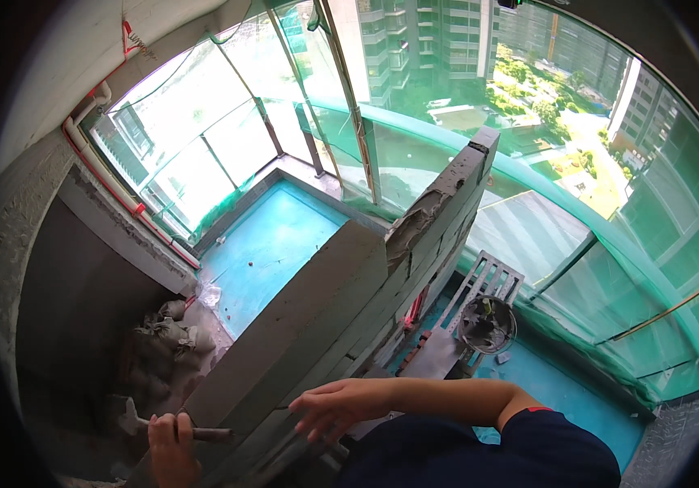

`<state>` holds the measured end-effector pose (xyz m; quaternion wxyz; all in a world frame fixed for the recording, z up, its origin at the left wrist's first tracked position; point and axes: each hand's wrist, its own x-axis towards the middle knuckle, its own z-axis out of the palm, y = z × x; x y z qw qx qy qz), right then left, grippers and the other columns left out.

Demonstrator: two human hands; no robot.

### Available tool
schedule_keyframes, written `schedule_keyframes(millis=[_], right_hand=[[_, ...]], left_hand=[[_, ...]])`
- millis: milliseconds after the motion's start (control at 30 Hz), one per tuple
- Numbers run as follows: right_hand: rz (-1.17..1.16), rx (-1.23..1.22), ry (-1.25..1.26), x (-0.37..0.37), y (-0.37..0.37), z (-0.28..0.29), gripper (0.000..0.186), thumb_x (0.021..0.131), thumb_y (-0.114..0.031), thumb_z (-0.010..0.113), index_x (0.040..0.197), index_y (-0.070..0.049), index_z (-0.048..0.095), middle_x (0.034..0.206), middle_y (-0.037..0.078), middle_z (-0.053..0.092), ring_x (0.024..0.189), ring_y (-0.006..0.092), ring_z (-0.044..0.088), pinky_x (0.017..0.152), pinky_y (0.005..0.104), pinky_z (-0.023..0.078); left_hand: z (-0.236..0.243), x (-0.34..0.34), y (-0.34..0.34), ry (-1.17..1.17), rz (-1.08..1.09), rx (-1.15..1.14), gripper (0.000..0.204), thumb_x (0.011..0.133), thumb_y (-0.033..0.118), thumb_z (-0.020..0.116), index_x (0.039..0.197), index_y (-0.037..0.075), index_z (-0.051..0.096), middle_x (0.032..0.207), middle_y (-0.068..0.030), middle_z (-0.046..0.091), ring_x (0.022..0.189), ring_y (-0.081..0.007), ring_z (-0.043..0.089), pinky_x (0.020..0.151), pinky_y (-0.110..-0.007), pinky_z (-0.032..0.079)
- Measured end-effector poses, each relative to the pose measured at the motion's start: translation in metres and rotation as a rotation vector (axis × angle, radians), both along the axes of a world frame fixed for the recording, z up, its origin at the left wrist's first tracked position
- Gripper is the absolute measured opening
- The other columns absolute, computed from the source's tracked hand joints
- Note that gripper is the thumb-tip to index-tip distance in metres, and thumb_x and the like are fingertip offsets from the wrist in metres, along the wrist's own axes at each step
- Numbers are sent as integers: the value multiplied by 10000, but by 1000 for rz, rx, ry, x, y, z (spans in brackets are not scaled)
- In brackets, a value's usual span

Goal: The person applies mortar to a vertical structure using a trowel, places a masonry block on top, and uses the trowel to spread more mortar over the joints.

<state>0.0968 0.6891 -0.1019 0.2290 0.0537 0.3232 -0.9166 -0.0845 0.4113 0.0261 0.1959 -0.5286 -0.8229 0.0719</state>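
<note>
My left hand (173,451) is closed around a short-handled hand tool (211,434) beside the near end of a grey block wall (309,285). The tool's pale, smeared head (131,416) points left; whether it is a trowel or a hammer is not clear. My right hand (329,407) reaches across from the right with its fingers spread, holding nothing. It hovers close to the wall's right face; contact cannot be made out. Rough mortar (427,215) lies along the wall's far top, up to an upright block (484,140) at the end.
Right of the wall, a bucket (488,324) with grey residue stands on a slatted metal platform (492,272). Filled sacks (171,332) lie at the left. Blue-coated floor (276,224) shows on both sides. Green netting (414,159) covers the tall windows, and pipes (114,191) run along the left wall.
</note>
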Motion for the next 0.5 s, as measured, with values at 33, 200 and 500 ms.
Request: schedule_keyframes(millis=[33, 200, 500], right_hand=[[64, -37, 28, -11, -4, 9, 603, 961, -434, 528, 1404, -53, 380, 1258, 174, 560, 1095, 244, 594, 890, 363, 515], [80, -216, 151, -5, -16, 39, 455, 968, -375, 534, 1308, -83, 455, 1036, 118, 620, 857, 190, 632, 717, 317, 530], [-566, 1083, 86, 45, 18, 26, 397, 992, -253, 464, 1339, -66, 410, 874, 148, 584, 762, 253, 599, 744, 371, 478]], left_hand=[[6, 13, 26, 37, -149, -71, 340, 827, 15, 543, 1152, 58, 453, 1017, -151, 473, 940, -330, 525, 870, -503, 436], [-6, 49, 116, 133, -575, -231, 260, 876, 139, 519, 1122, 54, 521, 993, -117, 494, 951, -263, 546, 982, -480, 421], [-55, 7, 144, -234, -252, 59, 719, 879, 394, 603, 1401, -23, 337, 1385, -225, 379, 1321, -361, 355, 1125, -494, 225]])
